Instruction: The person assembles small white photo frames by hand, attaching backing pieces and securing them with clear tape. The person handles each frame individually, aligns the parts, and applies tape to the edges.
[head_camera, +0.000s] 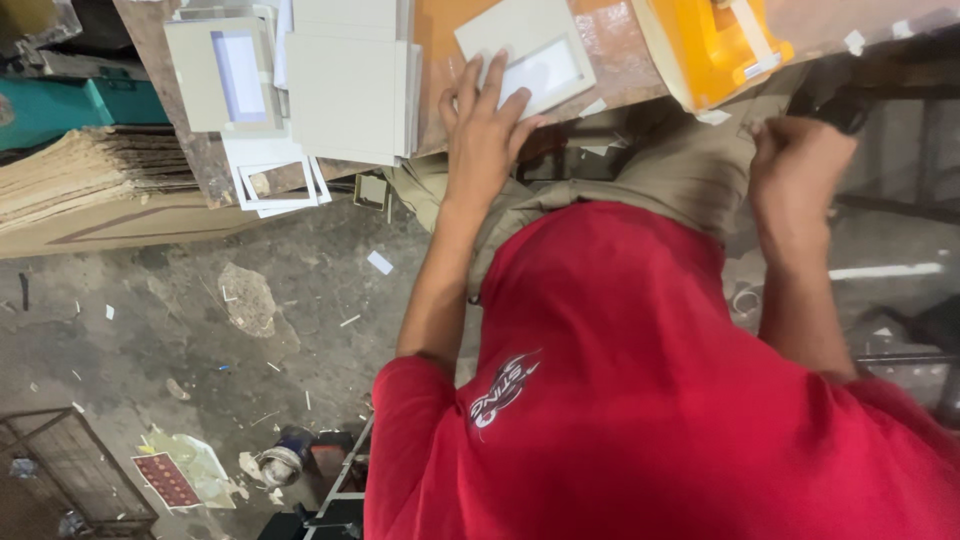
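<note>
The left hand (487, 125) is lying flat with its fingers spread, pressing on the near corner of a pale grey cardboard frame with a white rectangular window (527, 52), which is resting at a tilt on the brown worktable (440, 40). The hand is not gripping; it is pinning the card from above, fingertips reaching the edge of the window. The right hand (800, 165) is hanging off to the other side, below the table edge, curled into a loose fist; whether it is holding anything cannot be told, as the picture is blurred there.

Just beyond the right hand, a yellow plastic box-shaped tool (712, 45) is sitting on the table corner. To the far side of the left hand, a stack of plain grey cardboard sheets (345, 80) is lying close by, and past it another grey card with a bluish window (222, 75) is resting on further sheets. Below those, thin white card frames (278, 185) are overhanging the table edge. Further out, a pile of brown corrugated boards (90, 180) is leaning beside the table, and scraps are littering the concrete floor (200, 330).

To be handling this card well, the flat palm should, in my judgement, be keeping even pressure near the window's border so the frame is neither sliding on the smooth tabletop nor creasing at its thin edges.
</note>
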